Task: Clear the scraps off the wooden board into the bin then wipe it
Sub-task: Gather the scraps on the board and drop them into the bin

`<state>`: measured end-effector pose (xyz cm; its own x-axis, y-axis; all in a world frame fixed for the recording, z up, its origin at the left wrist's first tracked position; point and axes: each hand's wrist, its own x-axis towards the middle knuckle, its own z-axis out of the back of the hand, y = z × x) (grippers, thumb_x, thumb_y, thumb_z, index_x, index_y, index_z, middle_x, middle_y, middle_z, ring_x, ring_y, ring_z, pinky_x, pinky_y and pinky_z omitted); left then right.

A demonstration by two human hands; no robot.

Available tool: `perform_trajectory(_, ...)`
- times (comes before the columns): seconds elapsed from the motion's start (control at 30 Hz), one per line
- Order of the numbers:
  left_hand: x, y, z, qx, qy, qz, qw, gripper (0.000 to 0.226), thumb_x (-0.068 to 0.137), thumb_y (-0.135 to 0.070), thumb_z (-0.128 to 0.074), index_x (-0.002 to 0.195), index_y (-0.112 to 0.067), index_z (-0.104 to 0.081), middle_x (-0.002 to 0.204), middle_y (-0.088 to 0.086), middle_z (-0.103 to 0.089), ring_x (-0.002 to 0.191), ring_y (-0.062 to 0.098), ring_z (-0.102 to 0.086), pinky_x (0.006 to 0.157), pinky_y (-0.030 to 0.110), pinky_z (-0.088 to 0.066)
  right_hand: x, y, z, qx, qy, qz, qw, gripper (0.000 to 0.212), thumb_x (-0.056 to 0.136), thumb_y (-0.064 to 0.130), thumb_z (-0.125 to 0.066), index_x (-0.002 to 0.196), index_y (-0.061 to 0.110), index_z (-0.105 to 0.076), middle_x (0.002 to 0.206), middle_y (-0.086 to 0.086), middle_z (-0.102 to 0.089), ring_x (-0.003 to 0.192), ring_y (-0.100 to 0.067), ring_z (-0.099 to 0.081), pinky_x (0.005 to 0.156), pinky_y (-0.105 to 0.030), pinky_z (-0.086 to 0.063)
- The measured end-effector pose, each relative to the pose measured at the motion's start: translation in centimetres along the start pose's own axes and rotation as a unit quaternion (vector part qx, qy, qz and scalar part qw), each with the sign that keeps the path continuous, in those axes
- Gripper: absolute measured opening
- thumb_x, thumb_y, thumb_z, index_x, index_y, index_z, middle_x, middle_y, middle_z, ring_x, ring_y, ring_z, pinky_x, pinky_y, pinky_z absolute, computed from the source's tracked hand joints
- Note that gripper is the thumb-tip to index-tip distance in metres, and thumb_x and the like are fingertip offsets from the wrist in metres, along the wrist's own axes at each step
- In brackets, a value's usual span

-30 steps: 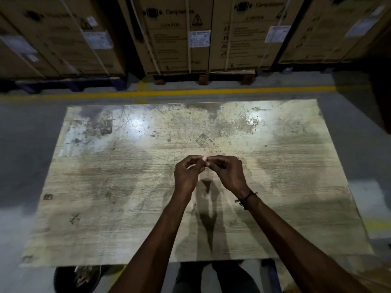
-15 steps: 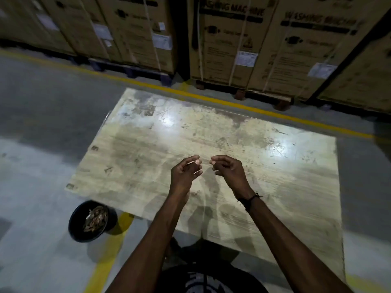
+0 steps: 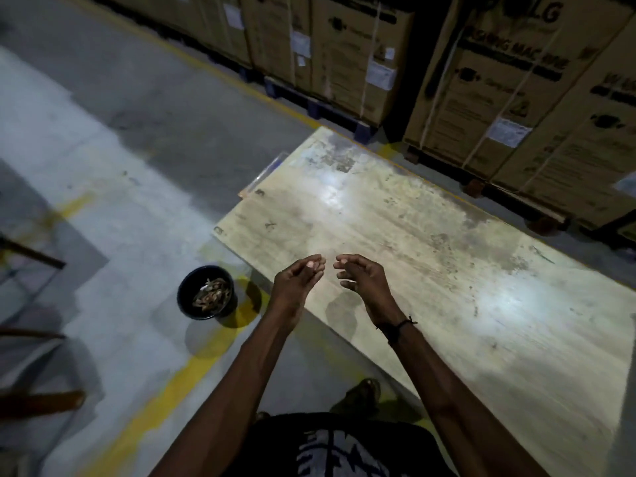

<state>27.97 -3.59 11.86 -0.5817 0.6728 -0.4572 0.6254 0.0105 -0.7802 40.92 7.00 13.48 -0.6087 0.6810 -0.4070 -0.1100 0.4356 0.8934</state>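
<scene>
Wooden board looks nearly scrap-free. Left hand grip pinches something tiny, unclear what; right hand loosely curled, empty. Black bin at 9 o'clock: carry over rim, then release.

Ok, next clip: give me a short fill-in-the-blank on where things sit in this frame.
1. The black bin stands on the ____, beside the wooden board.
2. The bin holds ____.
3. The left hand and right hand are raised above the ____.

Missing: floor; scraps; board
</scene>
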Motion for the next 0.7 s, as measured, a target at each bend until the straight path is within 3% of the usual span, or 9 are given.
perform_trajectory(0.13,-2.4,-3.5,7.0,-0.1,-0.055,0.022,0.993,0.026,0.108,-0.011,-0.05,0.117,0.008,-0.065,0.12,0.024,-0.07,0.104,0.021,-0.073,0.083,0.024,-0.062,-0.8,-1.1,-7.4,-0.008,0.036,-0.007,0.999,0.013,0.103,0.017,-0.064,0.107,0.01,-0.075,0.098,-0.004,-0.078,0.079,-0.012,-0.068,0.073,-0.021,-0.054)
perform_trajectory(0.23,-4.3,-5.8,12.2,-0.161,-0.073,0.027,0.984,0.034,0.11,-0.021,-0.05,0.121,0.009,-0.064,0.115,0.02,-0.074,0.101,0.022,-0.075,0.08,0.026,-0.063,-1.5,-2.5,-12.9,-0.007,0.055,-0.022,0.998,0.012,0.102,0.013,-0.064,0.104,0.011,-0.075,0.095,-0.004,-0.078,0.076,-0.012,-0.068,0.071,-0.021,-0.054)
perform_trajectory(0.37,-6.2,-7.6,18.2,-0.102,-0.111,0.002,0.989,0.012,0.104,-0.003,-0.058,0.107,-0.001,-0.07,0.1,0.009,-0.076,0.089,0.015,-0.075,0.072,0.021,-0.06,-2.4,-4.7,-19.6,-0.015,0.077,-0.035,0.996,0.013,0.101,0.012,-0.067,0.107,0.005,-0.075,0.094,-0.006,-0.077,0.075,-0.012,-0.068,0.071,-0.023,-0.056)
perform_trajectory(0.43,-6.8,-8.4,21.0,-0.068,-0.126,-0.01,0.99,0.013,0.102,0.003,-0.059,0.1,-0.005,-0.07,0.093,0.006,-0.076,0.09,0.017,-0.07,0.071,0.02,-0.059,-2.8,-5.5,-22.7,-0.025,0.086,-0.046,0.995,0.013,0.1,0.011,-0.068,0.108,0.004,-0.075,0.091,-0.005,-0.076,0.074,-0.013,-0.067,0.07,-0.023,-0.057)
perform_trajectory(0.53,-7.4,-10.0,24.8,-0.085,-0.141,-0.002,0.986,0.018,0.104,0.006,-0.052,0.1,-0.003,-0.067,0.097,0.01,-0.073,0.092,0.019,-0.069,0.079,0.022,-0.061,-3.0,-6.4,-26.6,-0.043,0.107,-0.068,0.991,0.01,0.099,0.014,-0.069,0.104,0.008,-0.076,0.091,-0.006,-0.075,0.075,-0.014,-0.068,0.073,-0.025,-0.057)
perform_trajectory(0.63,-7.1,-11.8,27.8,-0.152,-0.14,0.008,0.978,0.024,0.106,0.009,-0.039,0.117,0.007,-0.06,0.113,0.019,-0.068,0.1,0.025,-0.07,0.098,0.035,-0.055,-1.9,-7.7,-30.1,-0.051,0.121,-0.084,0.988,0.01,0.101,0.014,-0.066,0.102,0.01,-0.075,0.097,-0.016,-0.07,0.079,-0.022,-0.063,0.077,-0.034,-0.051)
perform_trajectory(0.7,-6.7,-12.8,29.8,-0.218,-0.125,0.013,0.968,0.033,0.104,0.005,-0.032,0.128,0.011,-0.054,0.125,0.027,-0.064,0.113,0.035,-0.066,0.103,0.04,-0.05,-0.7,-8.5,-32.3,-0.052,0.122,-0.094,0.987,0.013,0.103,0.016,-0.063,0.103,0.009,-0.075,0.099,-0.015,-0.073,0.08,-0.021,-0.066,0.075,-0.032,-0.052)
